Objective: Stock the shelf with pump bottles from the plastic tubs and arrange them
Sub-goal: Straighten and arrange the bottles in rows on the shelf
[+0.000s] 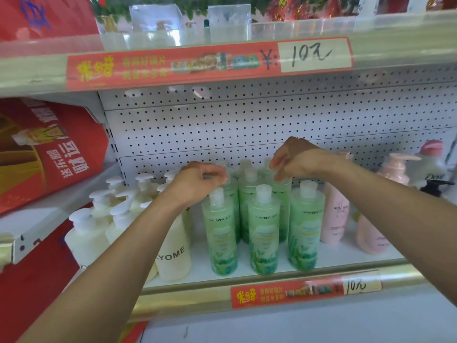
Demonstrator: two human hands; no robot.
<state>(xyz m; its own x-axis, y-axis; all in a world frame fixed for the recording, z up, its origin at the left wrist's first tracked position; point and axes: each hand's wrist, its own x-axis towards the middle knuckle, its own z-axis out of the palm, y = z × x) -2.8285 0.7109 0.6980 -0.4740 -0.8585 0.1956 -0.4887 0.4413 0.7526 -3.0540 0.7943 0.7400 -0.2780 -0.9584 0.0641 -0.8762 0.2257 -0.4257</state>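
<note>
Several green pump bottles stand in rows on the white shelf [346, 259]; the front row has three [263, 231]. My left hand [197, 181] reaches over the left front bottle and pinches the clear cap of a green bottle [231, 194] in the row behind. My right hand [291, 159] hangs bent at the wrist, its fingers curled down around the top of another back-row green bottle [282, 201], whose cap is hidden by the hand. Cream pump bottles [173, 258] crowd the left of the shelf under my left forearm. No plastic tub is in view.
Pink bottles [335, 214] stand right of the green ones, with a Dove bottle [430, 169] and a black pump [435, 188] beyond. A red carton [49, 154] leans at the left. The upper shelf with its red price strip [210, 63] overhangs the pegboard back wall.
</note>
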